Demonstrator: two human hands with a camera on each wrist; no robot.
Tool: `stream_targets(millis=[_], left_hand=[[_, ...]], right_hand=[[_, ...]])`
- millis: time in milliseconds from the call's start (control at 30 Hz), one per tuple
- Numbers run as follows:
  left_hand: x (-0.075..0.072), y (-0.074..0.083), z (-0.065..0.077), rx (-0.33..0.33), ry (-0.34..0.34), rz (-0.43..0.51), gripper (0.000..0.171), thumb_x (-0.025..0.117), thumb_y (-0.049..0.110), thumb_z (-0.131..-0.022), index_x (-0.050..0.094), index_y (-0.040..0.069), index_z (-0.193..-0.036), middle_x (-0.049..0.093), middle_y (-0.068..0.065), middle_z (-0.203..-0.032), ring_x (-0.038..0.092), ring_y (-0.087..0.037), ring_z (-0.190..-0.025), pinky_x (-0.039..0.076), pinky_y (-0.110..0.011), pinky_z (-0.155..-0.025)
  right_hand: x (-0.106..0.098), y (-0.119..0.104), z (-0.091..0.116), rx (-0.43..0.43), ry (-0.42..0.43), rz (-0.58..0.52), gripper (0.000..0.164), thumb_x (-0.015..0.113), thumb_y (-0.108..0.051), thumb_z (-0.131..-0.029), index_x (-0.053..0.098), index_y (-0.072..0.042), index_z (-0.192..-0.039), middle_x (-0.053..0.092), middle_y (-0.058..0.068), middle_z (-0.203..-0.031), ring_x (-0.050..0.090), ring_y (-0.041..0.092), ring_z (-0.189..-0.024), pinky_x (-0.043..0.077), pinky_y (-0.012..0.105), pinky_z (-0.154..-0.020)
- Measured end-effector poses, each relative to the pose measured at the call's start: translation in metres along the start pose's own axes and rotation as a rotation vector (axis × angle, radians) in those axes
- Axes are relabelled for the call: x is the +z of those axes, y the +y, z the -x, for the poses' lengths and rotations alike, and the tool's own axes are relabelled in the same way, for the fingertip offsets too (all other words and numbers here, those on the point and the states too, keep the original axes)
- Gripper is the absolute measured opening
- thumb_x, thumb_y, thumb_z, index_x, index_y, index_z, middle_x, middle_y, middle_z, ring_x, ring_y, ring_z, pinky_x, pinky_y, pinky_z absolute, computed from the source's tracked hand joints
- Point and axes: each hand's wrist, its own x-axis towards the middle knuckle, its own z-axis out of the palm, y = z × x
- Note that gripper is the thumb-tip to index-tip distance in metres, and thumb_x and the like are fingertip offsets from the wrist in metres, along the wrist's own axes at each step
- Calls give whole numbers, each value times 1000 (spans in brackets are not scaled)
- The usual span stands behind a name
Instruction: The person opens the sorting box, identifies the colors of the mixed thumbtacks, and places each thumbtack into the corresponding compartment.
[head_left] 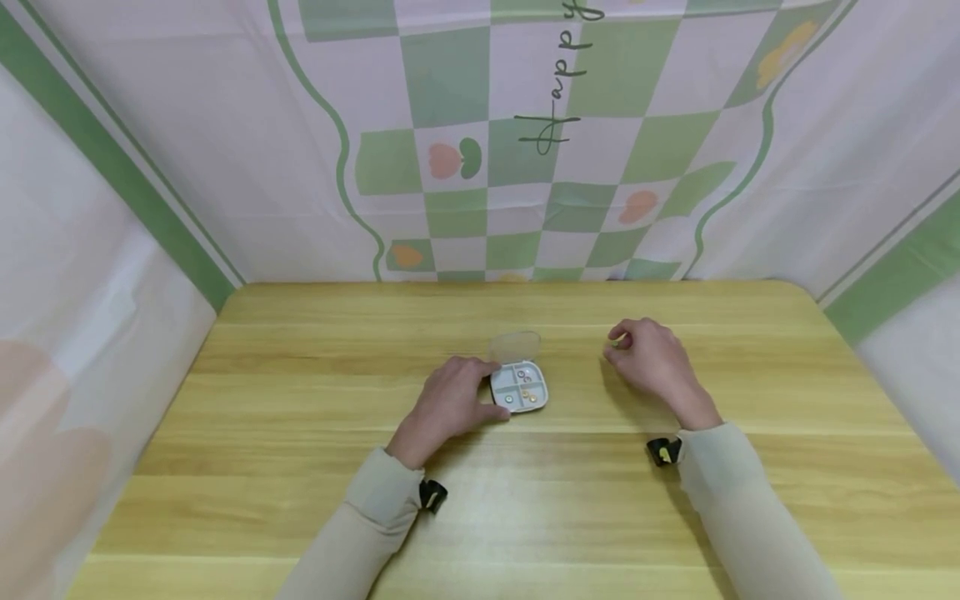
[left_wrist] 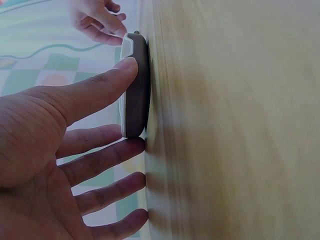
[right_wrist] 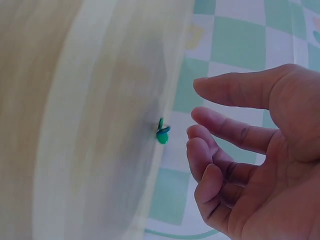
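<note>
Hands (head_left: pixel 453 400) (head_left: pixel 651 360) reach over a table (head_left: pixel 540 517) facing checkered cloth (head_left: pixel 447 79).

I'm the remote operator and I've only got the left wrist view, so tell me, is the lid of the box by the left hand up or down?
Observer: Up. The head view shows the clear lid raised at the far side of the box.
Operator: Anything inside it?
Observer: Yes, small pieces sit in three of its four compartments.
Operator: And is the right hand gripping something?
Observer: No, the right wrist view shows a small green piece in front of its fingers, not touching them.
</note>
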Motion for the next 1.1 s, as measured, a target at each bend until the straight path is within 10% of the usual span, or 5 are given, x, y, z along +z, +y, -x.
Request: stream_targets(millis=[1100], left_hand=[[-1, -1, 0, -2, 0, 7, 71, 76, 46, -68, 56, 11, -127, 58, -5, -122, 53, -24, -108, 42, -36, -86]], right_hand=[[-3, 11, 1, 40, -118, 51, 14, 60, -21, -86, 65, -9, -90, 61, 5, -85, 53, 22, -76, 40, 39, -68]])
